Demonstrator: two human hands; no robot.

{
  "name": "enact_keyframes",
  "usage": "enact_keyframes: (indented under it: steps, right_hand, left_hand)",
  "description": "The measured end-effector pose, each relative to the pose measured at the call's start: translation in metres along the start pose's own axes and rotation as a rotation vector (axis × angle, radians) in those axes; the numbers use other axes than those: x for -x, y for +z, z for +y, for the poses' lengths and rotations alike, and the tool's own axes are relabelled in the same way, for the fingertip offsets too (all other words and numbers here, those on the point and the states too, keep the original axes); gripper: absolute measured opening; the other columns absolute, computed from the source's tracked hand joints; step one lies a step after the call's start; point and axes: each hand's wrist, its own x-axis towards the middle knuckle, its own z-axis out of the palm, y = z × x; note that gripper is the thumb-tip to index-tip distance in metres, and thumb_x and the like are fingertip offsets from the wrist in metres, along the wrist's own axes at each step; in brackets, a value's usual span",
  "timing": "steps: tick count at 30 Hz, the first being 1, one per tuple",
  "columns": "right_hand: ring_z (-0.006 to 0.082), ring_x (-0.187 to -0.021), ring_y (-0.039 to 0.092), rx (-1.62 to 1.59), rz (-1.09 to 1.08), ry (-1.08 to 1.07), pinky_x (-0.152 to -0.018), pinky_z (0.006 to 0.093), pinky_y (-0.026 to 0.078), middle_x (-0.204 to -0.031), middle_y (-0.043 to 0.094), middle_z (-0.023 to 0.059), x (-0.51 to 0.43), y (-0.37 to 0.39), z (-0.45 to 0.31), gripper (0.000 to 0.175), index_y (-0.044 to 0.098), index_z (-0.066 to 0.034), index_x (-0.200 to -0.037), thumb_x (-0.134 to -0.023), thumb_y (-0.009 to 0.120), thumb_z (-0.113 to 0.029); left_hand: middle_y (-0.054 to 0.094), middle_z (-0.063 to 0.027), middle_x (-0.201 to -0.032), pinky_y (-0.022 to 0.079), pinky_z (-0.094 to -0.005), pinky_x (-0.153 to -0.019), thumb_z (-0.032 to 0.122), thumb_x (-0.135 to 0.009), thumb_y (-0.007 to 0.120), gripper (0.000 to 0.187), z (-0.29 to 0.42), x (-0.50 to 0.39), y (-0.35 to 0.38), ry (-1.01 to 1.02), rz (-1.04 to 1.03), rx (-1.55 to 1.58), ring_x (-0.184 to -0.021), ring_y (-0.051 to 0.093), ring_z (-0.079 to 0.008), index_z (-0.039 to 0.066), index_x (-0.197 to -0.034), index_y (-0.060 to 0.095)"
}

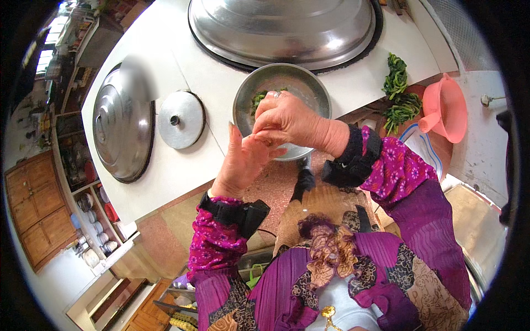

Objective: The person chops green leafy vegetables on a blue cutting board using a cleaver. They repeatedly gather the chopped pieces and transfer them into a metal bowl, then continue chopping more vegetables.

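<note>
A round metal bowl (319, 97) stands at the edge of the white worktop, with some chopped leafy greens (258, 99) inside. Above its near rim my two hands meet. My left hand (244, 159) is palm up with the thumb raised and its fingers spread. My right hand (290, 120), wearing a ring, bends over it, fingertips pinched together against the left fingers. Whether anything small lies between those fingertips cannot be told. Two bundles of leafy greens (395, 76) lie to the right of the bowl, one of them partly beyond the worktop's edge.
A large domed metal lid (285, 31) covers a wok behind the bowl. Another domed lid (124, 124) and a flat round lid (181, 120) are at the left. On the right are a pink plastic dipper (449, 109) and a blue-rimmed white container (422, 145).
</note>
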Motion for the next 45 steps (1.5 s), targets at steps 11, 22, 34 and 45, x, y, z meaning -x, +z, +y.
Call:
enact_keyframes:
  steps: [11, 22, 34, 45]
  right_hand:
    - [0.0103, -0.075, 0.056, -0.240, -0.083, 0.739, -0.071, 0.0244, 0.046, -0.084, 0.062, 0.0022, 0.015, -0.038, 0.028, 0.022, 0.063, -0.0016, -0.098, -0.081, 0.064, -0.015]
    - [0.0098, -0.083, 0.055, -1.176, -0.013, 0.691, -0.076, 0.0244, 0.044, -0.089, 0.061, 0.0023, 0.026, -0.003, -0.001, 0.025, 0.062, -0.0024, -0.101, -0.081, 0.064, -0.017]
    - [0.0068, -0.060, 0.053, -1.078, 0.319, 0.782, -0.053, 0.0225, 0.043, -0.070, 0.062, 0.0031, 0.033, 0.007, -0.017, 0.021, 0.066, 0.0005, -0.083, -0.075, 0.071, -0.019]
    - [0.0194, -0.066, 0.056, -0.529, 0.392, 0.650, -0.063, 0.0321, 0.045, -0.070, 0.059, 0.0116, 0.068, 0.017, -0.013, 0.044, 0.056, 0.0029, -0.076, -0.069, 0.069, -0.038]
  left_hand:
    - [0.013, -0.0169, -0.147, 0.041, -0.0542, -0.092, 0.076, -0.078, 0.029, 0.095, 0.012, 0.005, 0.021, 0.292, -0.180, 0.262, -0.118, 0.040, -0.0466, 0.007, -0.142, 0.017]
    - [0.010, -0.0142, -0.148, 0.056, -0.0401, -0.060, 0.084, -0.069, 0.023, 0.096, 0.002, -0.015, 0.033, 0.236, -0.266, 0.338, -0.089, 0.059, -0.0449, 0.026, -0.144, 0.004]
    - [0.018, -0.0220, -0.145, 0.057, -0.0346, -0.062, 0.086, -0.061, 0.040, 0.113, -0.007, -0.022, 0.061, 0.298, 0.136, -0.610, -0.114, 0.047, -0.0324, 0.025, -0.143, -0.009]
    - [0.041, -0.0207, -0.133, 0.053, -0.0261, -0.062, 0.026, -0.096, 0.038, 0.053, -0.003, -0.042, 0.068, 0.330, 0.398, -0.801, -0.078, 0.063, -0.0197, 0.012, -0.142, 0.015]
